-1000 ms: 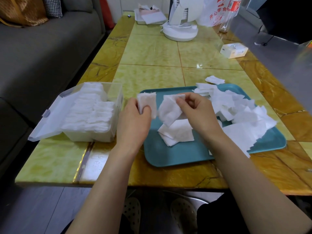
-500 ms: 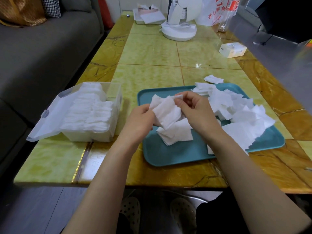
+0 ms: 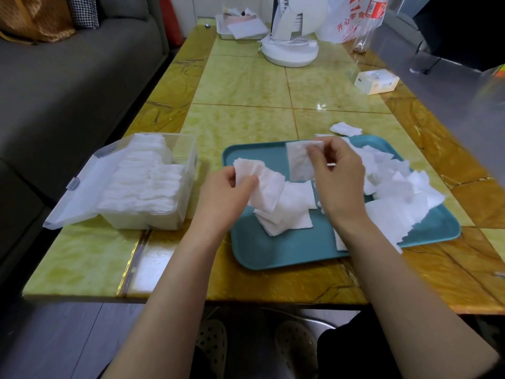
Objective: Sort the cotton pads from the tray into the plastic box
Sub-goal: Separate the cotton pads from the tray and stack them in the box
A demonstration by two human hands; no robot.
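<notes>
The left hand point(image 3: 226, 195) pinches a few cotton pads point(image 3: 266, 187). The right hand point(image 3: 340, 184) pinches a single pad point(image 3: 300, 162) by its top edge. They look soft, light and floppy, so hold the edges gently. A pile point(image 3: 396, 187) waits on the tray point(image 3: 273, 255) at three o'clock, and the plastic box point(image 3: 188, 160) is at nine.

white cotton pads point(image 3: 393, 187) heaped on teal tray point(image 3: 287, 250), plastic box point(image 3: 153, 184) part-filled

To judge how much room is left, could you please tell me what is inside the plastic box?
Rows of white cotton pads fill most of the plastic box; its far right corner looks bare. The pads hide the box floor.
</notes>
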